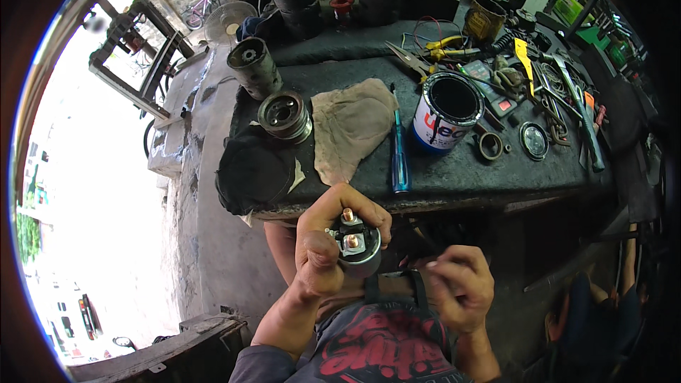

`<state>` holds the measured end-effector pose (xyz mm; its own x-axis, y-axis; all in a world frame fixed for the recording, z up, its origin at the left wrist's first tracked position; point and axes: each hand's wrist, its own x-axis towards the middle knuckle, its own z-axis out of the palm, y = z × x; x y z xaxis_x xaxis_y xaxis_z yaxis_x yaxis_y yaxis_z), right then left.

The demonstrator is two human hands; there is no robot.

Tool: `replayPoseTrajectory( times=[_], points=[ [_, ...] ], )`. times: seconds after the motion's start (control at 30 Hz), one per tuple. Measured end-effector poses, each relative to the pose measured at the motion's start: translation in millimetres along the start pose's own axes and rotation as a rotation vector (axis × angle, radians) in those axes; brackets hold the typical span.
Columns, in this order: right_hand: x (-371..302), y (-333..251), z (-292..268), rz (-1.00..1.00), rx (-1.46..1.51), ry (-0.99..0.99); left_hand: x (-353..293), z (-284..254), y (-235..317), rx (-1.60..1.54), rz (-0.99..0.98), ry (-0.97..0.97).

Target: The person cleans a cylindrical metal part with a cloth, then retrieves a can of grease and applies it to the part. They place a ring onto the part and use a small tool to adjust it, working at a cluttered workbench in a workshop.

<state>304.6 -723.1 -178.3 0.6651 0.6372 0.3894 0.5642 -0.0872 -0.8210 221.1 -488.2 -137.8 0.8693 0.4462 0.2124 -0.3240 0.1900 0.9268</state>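
Note:
A starter solenoid (362, 264), a dark metal cylinder with two copper terminal bolts on its upward end, is in my left hand (313, 230). The fingers wrap round its far side and the thumb lies along the near left. To the right of it, apart from the solenoid, hovers my right hand (464, 287) with curled fingers. Its thumb and fingertips come together, and whatever they may pinch is too small to make out. Just beyond, on the bench, are a tan cloth (351, 131), a blue-handled screwdriver (400, 159) and a black-rimmed paint can (447, 113).
The dark workbench (468, 177) ends just past my hands. It carries a metal pulley (285, 117), a cylindrical housing (254, 67), a metal ring (489, 146), pliers (411, 62) and several tools at right. Another person (603, 319) is at lower right.

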Motion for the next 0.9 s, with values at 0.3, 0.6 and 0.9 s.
replayPoseTrajectory(
  times=[0.3,0.6,0.9],
  points=[
    [78,-53,28,-0.406,0.040,-0.171,-18,-2,9,0.146,-0.001,0.018],
    [77,-47,28,-0.387,-0.011,-0.202,-17,-3,-5,0.183,0.032,0.015],
    [68,-40,16,-0.281,-0.056,-0.036,-24,-3,-8,0.017,-0.030,-0.003]
  ],
)
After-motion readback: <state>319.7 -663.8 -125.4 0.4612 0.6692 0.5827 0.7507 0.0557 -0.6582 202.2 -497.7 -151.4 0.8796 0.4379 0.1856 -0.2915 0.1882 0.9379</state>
